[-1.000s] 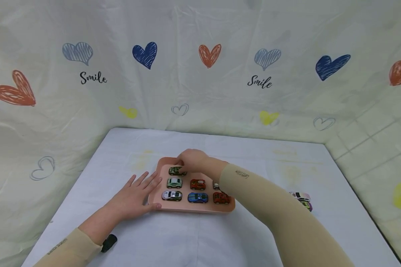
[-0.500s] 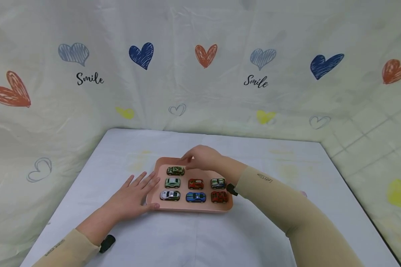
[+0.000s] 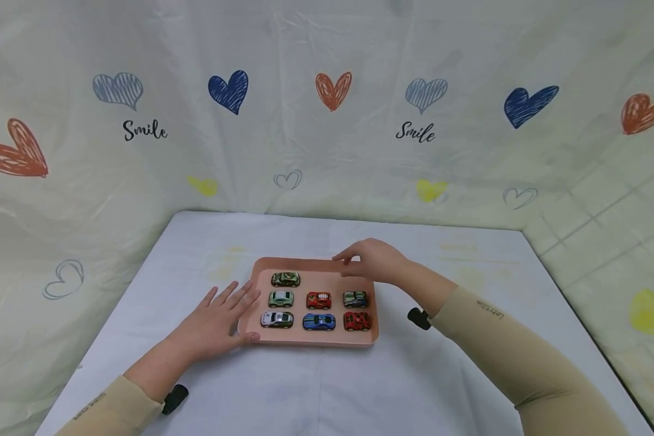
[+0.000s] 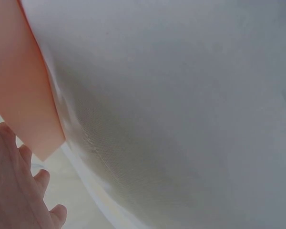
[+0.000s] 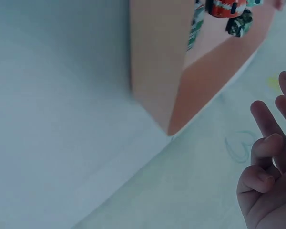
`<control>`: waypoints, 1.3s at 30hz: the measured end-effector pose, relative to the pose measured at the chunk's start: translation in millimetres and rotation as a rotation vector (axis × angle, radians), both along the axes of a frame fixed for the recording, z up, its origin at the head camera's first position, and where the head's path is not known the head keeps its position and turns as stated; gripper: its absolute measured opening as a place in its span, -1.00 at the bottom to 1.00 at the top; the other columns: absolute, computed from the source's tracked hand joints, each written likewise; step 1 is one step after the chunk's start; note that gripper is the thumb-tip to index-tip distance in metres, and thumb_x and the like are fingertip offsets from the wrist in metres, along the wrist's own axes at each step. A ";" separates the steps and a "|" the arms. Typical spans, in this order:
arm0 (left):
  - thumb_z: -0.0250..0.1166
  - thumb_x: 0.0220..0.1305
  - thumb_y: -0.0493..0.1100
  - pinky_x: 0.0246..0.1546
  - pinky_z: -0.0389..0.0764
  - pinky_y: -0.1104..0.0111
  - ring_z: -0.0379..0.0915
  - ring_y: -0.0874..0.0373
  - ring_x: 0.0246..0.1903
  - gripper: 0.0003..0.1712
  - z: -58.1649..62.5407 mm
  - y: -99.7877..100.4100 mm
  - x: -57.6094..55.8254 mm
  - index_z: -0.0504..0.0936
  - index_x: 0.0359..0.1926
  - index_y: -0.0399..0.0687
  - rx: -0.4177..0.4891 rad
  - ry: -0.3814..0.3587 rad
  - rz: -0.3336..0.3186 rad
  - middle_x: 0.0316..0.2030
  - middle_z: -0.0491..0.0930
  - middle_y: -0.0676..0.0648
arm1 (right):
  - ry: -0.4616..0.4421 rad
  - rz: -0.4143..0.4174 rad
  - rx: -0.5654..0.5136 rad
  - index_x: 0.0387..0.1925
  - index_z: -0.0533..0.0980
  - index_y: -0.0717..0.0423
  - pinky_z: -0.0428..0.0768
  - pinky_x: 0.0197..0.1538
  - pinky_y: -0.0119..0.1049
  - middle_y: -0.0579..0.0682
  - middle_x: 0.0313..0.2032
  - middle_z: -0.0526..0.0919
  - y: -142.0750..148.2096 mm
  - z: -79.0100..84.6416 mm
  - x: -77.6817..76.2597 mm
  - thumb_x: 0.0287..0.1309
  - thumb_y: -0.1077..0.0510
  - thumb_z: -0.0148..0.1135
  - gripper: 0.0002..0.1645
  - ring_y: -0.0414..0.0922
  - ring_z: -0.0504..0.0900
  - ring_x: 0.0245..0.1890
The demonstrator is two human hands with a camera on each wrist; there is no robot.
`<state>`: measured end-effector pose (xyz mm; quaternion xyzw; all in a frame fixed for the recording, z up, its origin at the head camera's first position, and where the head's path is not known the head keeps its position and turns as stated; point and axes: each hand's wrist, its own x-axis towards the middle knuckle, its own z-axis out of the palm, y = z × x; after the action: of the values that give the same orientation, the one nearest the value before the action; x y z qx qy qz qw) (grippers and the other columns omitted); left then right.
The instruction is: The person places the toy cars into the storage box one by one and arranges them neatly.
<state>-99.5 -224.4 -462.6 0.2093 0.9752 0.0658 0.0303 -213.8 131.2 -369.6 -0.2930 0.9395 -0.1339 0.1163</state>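
Observation:
A pink tray (image 3: 310,340) on the table holds several toy cars in loose columns. On its left stand a green camouflage car (image 3: 286,279), a mint car (image 3: 280,299) and a silver-white car (image 3: 277,320). A red car (image 3: 318,300) and a blue car (image 3: 319,321) sit mid-tray; rightmost are a dark patterned car (image 3: 355,299) and another red car (image 3: 356,321). My left hand (image 3: 218,324) rests against the tray's left edge, fingers spread. Above the back right corner hovers my right hand (image 3: 376,261), holding nothing, its fingers loosely bent.
White cloth covers the table (image 3: 316,387). Behind it hangs a pale curtain (image 3: 360,157) printed with hearts. A black wrist device (image 3: 418,318) sits by the right sleeve (image 3: 485,327), another (image 3: 175,399) by the left sleeve.
My right hand has left the camouflage car and moved right across the tray's back, uncovering the right-hand cars. Two cars seen earlier on the table's right are now hidden behind the arm. My left hand stays put.

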 end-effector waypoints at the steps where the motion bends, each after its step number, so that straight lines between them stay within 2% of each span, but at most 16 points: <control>1: 0.04 0.20 0.58 0.45 -0.11 -0.16 -0.13 -0.12 0.51 0.05 1.0 0.3 0.0 0.08 0.56 0.20 0.004 -0.001 -0.003 0.55 -0.01 0.04 | -0.005 -0.014 -0.001 0.12 0.64 -0.24 0.59 0.05 -0.12 -0.21 -0.06 0.70 7.1 0.0 1.3 0.23 -0.04 0.36 -0.59 -0.09 0.60 0.03; 8: 0.07 0.21 0.55 0.43 -0.08 -0.19 -0.09 -0.16 0.50 0.04 4.6 2.6 1.1 0.11 0.56 0.15 0.001 -0.001 -0.015 0.54 0.03 -0.01 | -0.039 -0.085 0.031 0.14 0.64 -0.12 0.63 0.00 -0.08 -0.09 -0.05 0.72 64.5 -12.4 8.3 0.18 0.00 0.42 -0.53 0.03 0.61 0.04; 14: 0.09 0.22 0.52 0.45 -0.13 -0.17 -0.14 -0.14 0.51 0.04 6.6 3.8 1.9 0.09 0.56 0.15 -0.008 -0.025 -0.003 0.55 -0.01 0.00 | -0.074 -0.114 0.054 0.15 0.63 -0.04 0.60 0.07 0.04 -0.02 -0.03 0.72 117.3 -22.6 12.7 0.17 0.02 0.42 -0.51 0.10 0.59 0.09; 23: 0.12 0.22 0.51 0.45 -0.13 -0.18 -0.11 -0.16 0.51 0.03 8.4 4.5 2.2 0.12 0.55 0.13 0.004 -0.024 0.001 0.54 0.02 -0.02 | -0.108 -0.148 0.085 0.12 0.64 0.03 0.59 0.01 0.08 0.01 -0.09 0.72 187.0 -23.0 28.9 0.17 -0.01 0.40 -0.52 0.16 0.59 0.04; 28: 0.10 0.22 0.52 0.45 -0.12 -0.17 -0.13 -0.15 0.51 0.05 10.8 4.9 2.2 0.09 0.56 0.14 -0.014 -0.031 0.001 0.55 -0.01 0.00 | -0.139 -0.169 0.092 0.09 0.66 0.06 0.62 -0.04 0.07 0.04 -0.10 0.71 213.4 -24.2 37.8 0.16 0.01 0.41 -0.54 0.16 0.61 0.00; 32: 0.10 0.22 0.52 0.46 -0.14 -0.17 -0.14 -0.15 0.51 0.04 10.9 5.3 2.3 0.07 0.57 0.14 -0.017 -0.042 -0.001 0.55 -0.03 0.00 | -0.195 -0.223 0.104 0.07 0.66 0.07 0.61 -0.02 0.11 0.07 -0.08 0.69 230.2 -26.0 43.4 0.16 0.02 0.41 -0.55 0.22 0.57 0.05; 39: 0.09 0.23 0.52 0.45 -0.14 -0.17 -0.14 -0.14 0.51 0.04 10.9 4.6 2.0 0.08 0.56 0.15 -0.011 -0.044 0.001 0.55 -0.02 0.00 | -0.285 -0.241 0.093 0.05 0.66 0.15 0.64 -0.08 0.09 0.14 -0.07 0.68 255.2 -27.8 44.8 0.12 0.04 0.43 -0.53 0.28 0.54 0.05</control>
<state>-97.5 -219.7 -451.7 0.2073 0.9747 0.0649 0.0528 -169.0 386.4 -397.4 -0.1510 0.9470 -0.1433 0.2446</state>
